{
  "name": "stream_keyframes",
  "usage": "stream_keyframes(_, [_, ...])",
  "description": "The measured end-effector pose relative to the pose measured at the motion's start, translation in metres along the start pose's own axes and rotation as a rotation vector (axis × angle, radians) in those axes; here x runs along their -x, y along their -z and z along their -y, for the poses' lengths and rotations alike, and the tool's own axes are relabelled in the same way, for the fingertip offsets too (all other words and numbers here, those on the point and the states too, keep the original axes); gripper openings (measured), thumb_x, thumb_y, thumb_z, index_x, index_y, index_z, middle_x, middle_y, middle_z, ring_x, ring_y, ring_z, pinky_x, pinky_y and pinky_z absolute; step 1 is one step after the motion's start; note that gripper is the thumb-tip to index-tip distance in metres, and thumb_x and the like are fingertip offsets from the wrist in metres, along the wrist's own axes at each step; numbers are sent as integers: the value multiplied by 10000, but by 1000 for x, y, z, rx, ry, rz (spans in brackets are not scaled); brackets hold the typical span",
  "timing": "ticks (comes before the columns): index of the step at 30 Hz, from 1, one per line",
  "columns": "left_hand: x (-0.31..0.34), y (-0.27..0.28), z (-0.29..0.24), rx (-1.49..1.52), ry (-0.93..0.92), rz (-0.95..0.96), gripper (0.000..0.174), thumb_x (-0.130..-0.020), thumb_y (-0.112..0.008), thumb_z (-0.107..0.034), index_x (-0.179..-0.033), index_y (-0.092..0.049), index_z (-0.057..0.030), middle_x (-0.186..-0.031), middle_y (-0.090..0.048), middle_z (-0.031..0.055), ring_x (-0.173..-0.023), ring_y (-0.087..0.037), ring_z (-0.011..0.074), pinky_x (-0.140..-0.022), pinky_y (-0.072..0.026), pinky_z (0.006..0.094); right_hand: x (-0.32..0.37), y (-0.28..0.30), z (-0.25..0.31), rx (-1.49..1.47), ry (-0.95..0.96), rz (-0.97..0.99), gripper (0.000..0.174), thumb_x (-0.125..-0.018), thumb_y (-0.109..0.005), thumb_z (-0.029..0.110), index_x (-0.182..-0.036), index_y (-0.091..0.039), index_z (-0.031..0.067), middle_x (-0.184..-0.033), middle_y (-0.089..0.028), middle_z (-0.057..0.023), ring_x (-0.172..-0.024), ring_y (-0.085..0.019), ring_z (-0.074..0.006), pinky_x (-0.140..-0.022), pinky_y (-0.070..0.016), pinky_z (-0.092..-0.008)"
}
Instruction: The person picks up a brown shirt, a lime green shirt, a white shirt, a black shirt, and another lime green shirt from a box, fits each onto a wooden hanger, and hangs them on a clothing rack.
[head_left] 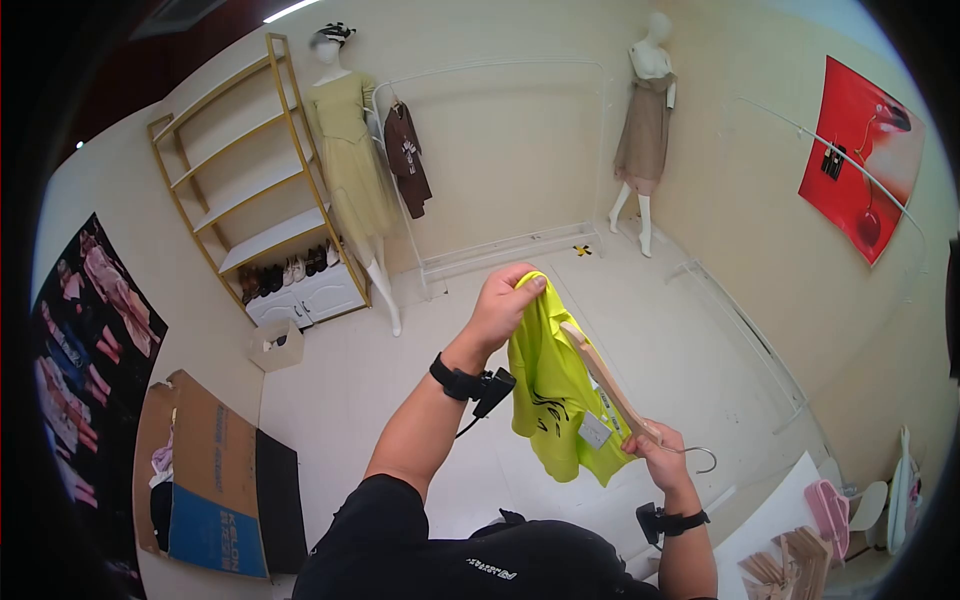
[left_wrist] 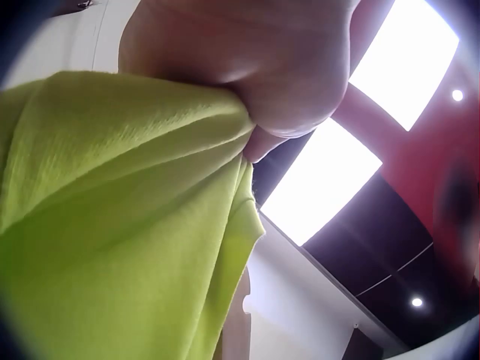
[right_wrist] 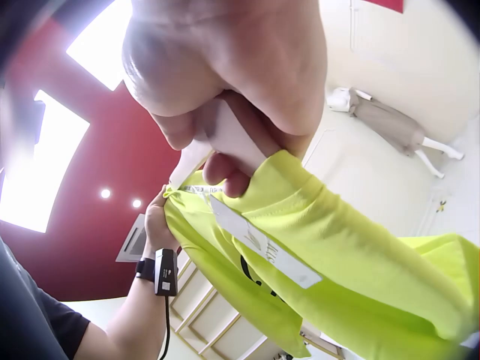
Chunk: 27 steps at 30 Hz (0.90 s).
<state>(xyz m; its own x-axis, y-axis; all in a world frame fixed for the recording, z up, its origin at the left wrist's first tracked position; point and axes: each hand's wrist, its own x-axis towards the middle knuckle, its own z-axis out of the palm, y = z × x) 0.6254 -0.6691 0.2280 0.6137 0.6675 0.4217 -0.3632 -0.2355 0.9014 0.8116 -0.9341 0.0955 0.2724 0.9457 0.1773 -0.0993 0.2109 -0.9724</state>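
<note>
A neon yellow-green shirt [head_left: 540, 365] with black lettering hangs between both hands in the head view. My left hand [head_left: 505, 303] pinches its upper edge, thumb on top; in the left wrist view the fabric [left_wrist: 127, 225] falls in folds from that grip. My right hand [head_left: 662, 462] grips a pale wooden hanger [head_left: 612, 388] near the metal hook [head_left: 708, 458]. One arm of the hanger lies along the shirt's neck opening. A white paper tag [head_left: 596, 430] dangles by the collar. In the right wrist view, fingertips [right_wrist: 234, 184] curl around the hanger beside the fabric.
A white garment rack [head_left: 490, 66] with a brown shirt [head_left: 405, 160] stands ahead, between two dressed mannequins. Shelves with shoes [head_left: 295, 270] are at left, above an open cardboard box [head_left: 215, 450]. Wooden hangers [head_left: 795, 565] and pink hangers [head_left: 828, 515] lie at lower right.
</note>
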Motion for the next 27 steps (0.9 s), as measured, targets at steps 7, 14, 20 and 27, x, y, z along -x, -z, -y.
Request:
stream_keyframes(7, [6,-1,-4,-597,-220,27,217,-869,-574,-187,-825,-604,23,-688,-580,71,-645,-528,138,-600,-432,279,8,5,9,158,-72,-87,291,-872,-575,105,-1119,-591,-46,-784,-623,-29,-747,-574,-108,-727,-467,-253])
stream_keyframes(14, [13,4,-5,-666,-111,5,235,-859,-573,-210,-861,-624,20,-660,-590,80,-612,-530,138,-584,-433,285,19,6,28,219,-41,-94,297,-862,-604,140,-1097,-602,-42,-752,-626,-37,-726,-575,-109,-690,-467,-245])
stream_keyframes(20, [9,-1,8,-531,-103,-70,231,-855,-580,-206,-839,-621,21,-655,-575,52,-622,-515,115,-590,-428,279,25,11,35,214,6,-69,339,-854,-628,156,-1122,-595,-49,-756,-630,-32,-715,-576,-106,-687,-471,-247])
stream_keyframes(27, [19,-32,-11,-503,-124,28,227,-849,-588,-200,-835,-620,24,-656,-577,75,-617,-523,136,-586,-430,292,24,21,34,256,-165,-1,311,-850,-622,129,-1104,-604,-48,-756,-633,-31,-718,-577,-102,-680,-465,-240])
